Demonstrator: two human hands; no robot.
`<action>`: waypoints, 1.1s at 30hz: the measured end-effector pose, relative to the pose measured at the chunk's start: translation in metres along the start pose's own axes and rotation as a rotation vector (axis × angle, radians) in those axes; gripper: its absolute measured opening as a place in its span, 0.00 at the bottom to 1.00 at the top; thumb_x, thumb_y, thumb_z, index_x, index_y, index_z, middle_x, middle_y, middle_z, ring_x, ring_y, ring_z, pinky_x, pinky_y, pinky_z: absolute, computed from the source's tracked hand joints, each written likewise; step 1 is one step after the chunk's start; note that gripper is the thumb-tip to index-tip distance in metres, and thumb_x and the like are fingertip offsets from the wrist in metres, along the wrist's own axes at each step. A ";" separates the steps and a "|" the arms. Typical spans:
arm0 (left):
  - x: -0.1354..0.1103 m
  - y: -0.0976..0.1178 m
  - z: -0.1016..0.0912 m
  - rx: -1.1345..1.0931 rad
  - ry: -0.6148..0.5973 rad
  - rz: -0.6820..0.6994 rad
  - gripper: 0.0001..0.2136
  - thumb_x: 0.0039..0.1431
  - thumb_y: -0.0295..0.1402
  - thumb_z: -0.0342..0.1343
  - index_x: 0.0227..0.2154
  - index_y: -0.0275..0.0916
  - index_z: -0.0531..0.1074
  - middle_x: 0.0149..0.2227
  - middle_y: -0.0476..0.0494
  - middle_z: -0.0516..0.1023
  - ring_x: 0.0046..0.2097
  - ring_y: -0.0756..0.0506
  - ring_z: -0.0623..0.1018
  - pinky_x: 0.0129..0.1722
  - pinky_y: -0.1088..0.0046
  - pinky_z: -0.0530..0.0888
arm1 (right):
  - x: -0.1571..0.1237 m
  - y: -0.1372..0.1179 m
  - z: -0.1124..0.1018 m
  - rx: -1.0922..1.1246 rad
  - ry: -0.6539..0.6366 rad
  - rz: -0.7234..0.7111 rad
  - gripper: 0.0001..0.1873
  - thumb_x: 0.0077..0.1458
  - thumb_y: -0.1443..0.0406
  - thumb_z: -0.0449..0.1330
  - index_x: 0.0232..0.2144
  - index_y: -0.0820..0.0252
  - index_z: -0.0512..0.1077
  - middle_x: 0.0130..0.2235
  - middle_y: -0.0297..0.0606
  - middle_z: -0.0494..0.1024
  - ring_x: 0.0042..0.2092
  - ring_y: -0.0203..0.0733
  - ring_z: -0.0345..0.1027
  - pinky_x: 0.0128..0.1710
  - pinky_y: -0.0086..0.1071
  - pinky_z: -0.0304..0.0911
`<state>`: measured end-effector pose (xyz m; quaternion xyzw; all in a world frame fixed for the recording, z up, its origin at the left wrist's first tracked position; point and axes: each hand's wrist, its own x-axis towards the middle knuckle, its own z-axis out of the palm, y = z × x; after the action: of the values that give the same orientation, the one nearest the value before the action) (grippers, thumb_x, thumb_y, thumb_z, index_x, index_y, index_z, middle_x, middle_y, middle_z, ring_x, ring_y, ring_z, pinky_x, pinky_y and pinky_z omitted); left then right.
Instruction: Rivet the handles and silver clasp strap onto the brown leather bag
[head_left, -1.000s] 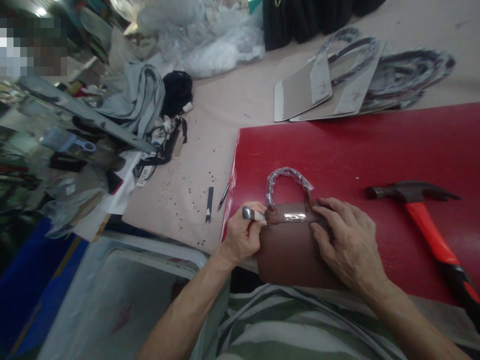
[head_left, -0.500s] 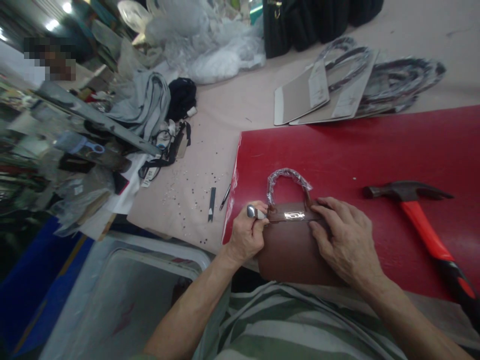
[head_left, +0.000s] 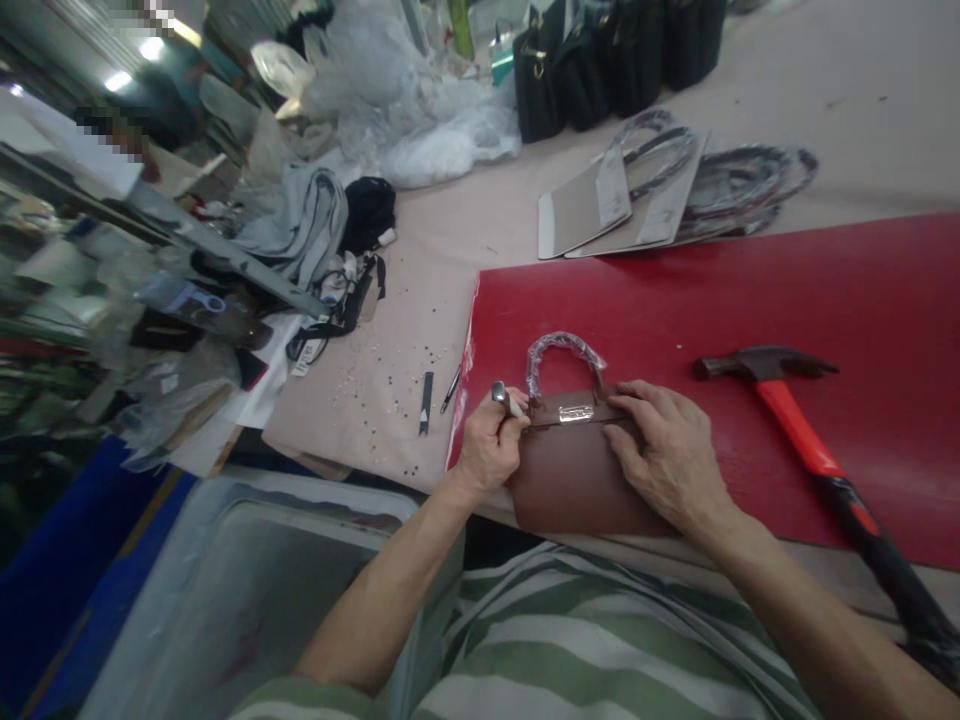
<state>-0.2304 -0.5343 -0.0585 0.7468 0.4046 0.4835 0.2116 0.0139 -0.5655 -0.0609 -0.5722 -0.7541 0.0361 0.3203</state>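
A brown leather bag panel (head_left: 574,480) lies on the red mat, with a shiny metal plate (head_left: 576,413) on its upper strap. Its arched handle (head_left: 556,340) is wrapped in clear plastic. My left hand (head_left: 489,440) is closed round a short metal punch (head_left: 506,398), held leaning at the panel's upper left corner; my fingers hide its lower tip. Spread over the panel's right side, my right hand (head_left: 664,445) touches the strap with its fingertips, thumb apart. To the right lies a claw hammer (head_left: 799,425) with a red and black handle.
The red mat (head_left: 825,290) covers the table's near right. Left of it lie a flat blade (head_left: 426,403), a pen-like tool (head_left: 450,390) and scattered small dots. Wrapped handles on boards (head_left: 592,205) and black bags (head_left: 536,90) stand behind. A white bin (head_left: 300,510) is at lower left.
The view has shifted, so the hammer and handle boards appear farther left. Both hands keep their places on the panel; the punch in my left hand is tilted a little differently.
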 end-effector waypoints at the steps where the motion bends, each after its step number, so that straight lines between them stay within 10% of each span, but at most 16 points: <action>1: 0.000 0.000 0.000 0.000 0.004 -0.002 0.04 0.65 0.29 0.53 0.39 0.39 0.72 0.41 0.41 0.79 0.44 0.44 0.80 0.47 0.65 0.77 | 0.000 0.000 0.000 -0.003 0.002 -0.003 0.14 0.63 0.62 0.57 0.48 0.62 0.74 0.54 0.48 0.76 0.55 0.58 0.67 0.56 0.53 0.62; 33: 0.001 -0.006 -0.006 -0.044 -0.069 0.025 0.04 0.66 0.28 0.52 0.39 0.38 0.71 0.42 0.39 0.79 0.45 0.44 0.81 0.47 0.63 0.78 | 0.000 0.000 0.001 -0.002 0.001 0.018 0.14 0.62 0.63 0.57 0.48 0.60 0.74 0.54 0.46 0.77 0.56 0.56 0.67 0.56 0.51 0.61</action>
<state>-0.2377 -0.5300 -0.0594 0.7631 0.3769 0.4689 0.2359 0.0134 -0.5657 -0.0617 -0.5795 -0.7486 0.0379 0.3198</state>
